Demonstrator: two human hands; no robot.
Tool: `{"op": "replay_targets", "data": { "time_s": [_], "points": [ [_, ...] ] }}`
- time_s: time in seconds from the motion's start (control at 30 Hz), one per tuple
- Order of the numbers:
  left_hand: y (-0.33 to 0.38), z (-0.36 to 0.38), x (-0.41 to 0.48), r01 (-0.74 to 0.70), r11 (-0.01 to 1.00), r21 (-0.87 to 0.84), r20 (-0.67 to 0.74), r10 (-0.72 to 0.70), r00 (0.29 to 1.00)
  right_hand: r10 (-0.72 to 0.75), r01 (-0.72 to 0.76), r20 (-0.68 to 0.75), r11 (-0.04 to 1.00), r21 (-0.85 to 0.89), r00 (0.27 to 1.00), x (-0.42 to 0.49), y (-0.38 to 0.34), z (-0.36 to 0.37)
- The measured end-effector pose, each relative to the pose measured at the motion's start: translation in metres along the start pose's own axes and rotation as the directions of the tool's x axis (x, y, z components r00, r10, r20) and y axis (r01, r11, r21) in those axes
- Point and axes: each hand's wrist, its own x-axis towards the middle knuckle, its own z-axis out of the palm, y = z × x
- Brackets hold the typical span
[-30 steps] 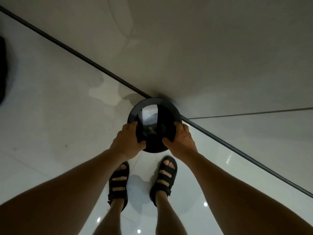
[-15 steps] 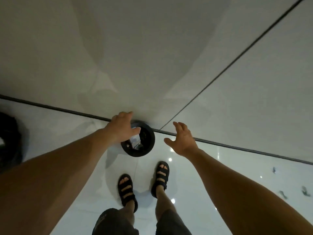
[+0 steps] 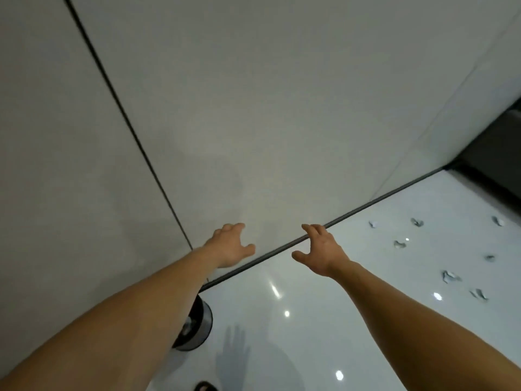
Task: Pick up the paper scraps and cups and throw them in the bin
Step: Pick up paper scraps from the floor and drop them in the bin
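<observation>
While left hand (image 3: 229,248), right hand (image 3: 321,253) empty, bin (image 3: 203,320) upright.

pale panelled wall (image 3: 253,108), dark baseboard (image 3: 352,213), glossy white floor (image 3: 352,320)

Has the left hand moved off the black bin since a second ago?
Yes. The left hand has come off the bin and now shows against the wall, beyond the dark floor strip.

A bare indoor room, its exact kind unclear; the glossy white floor (image 3: 366,342) mirrors bright light spots (image 3: 287,314); plain pale wall panels (image 3: 253,108) split by a dark seam (image 3: 121,108); dark skirting strip (image 3: 352,213) at the base.
</observation>
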Motion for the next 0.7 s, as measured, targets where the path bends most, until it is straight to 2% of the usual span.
{"op": "replay_targets", "data": {
  "time_s": [0.13, 0.33, 0.5, 0.7],
  "points": [
    [0.115, 0.029, 0.008, -0.142, 0.985, 0.102, 0.044, 0.138, 0.989, 0.144, -0.141, -0.046, 0.988, 0.062, 0.989, -0.048, 0.094, -0.041],
    [0.252, 0.084, 0.016, -0.320, 0.937, 0.141, 0.101, 0.308, 0.946, 0.288, -0.273, -0.121, 0.954, 0.124, 0.950, -0.102, 0.212, -0.095],
    [0.303, 0.113, 0.044, -0.369, 0.909, 0.194, 0.171, 0.339, 0.925, 0.385, -0.366, -0.100, 0.915, 0.170, 0.917, -0.103, 0.268, -0.111],
    [0.335, 0.108, 0.124, -0.334, 0.919, 0.209, 0.231, 0.285, 0.930, 0.415, -0.403, -0.052, 0.902, 0.153, 0.908, -0.049, 0.306, -0.127]
  ]
}}
